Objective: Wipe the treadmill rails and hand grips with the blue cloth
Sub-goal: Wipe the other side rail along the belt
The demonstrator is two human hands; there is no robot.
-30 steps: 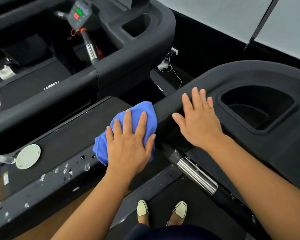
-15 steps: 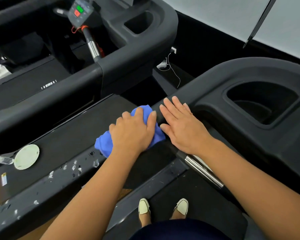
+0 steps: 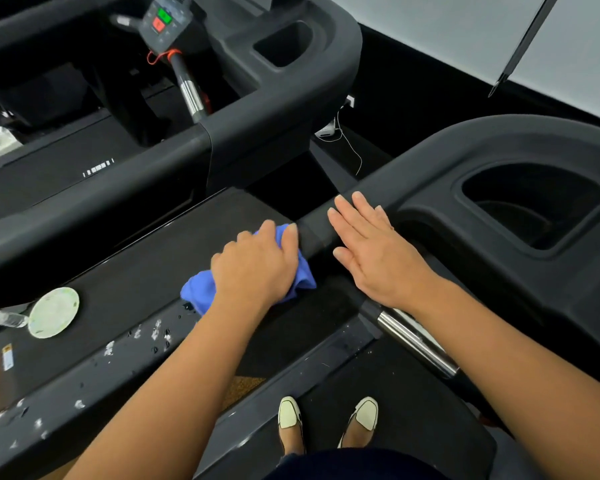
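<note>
My left hand (image 3: 255, 263) grips the bunched blue cloth (image 3: 196, 292) with curled fingers, on the near end of the black treadmill side rail (image 3: 314, 230). Most of the cloth is hidden under that hand; blue shows at its left and right. My right hand (image 3: 378, 251) lies flat with straight fingers on the same rail, just right of the cloth. Below it the hand grip (image 3: 416, 341) with its chrome sleeve runs down to the right.
A white round disc (image 3: 53, 312) and a plastic bottle (image 3: 4, 319) lie on the neighbouring treadmill's deck (image 3: 136, 271), which carries water drops (image 3: 156, 334). The console has a deep cup pocket (image 3: 530, 206). A second treadmill with a red-and-green button panel (image 3: 161, 20) stands behind. My feet (image 3: 326, 420) are on the belt.
My left hand curled round the cloth and drew it back along the rail toward me. My right hand slid left and nearer along the rail, staying flat.
</note>
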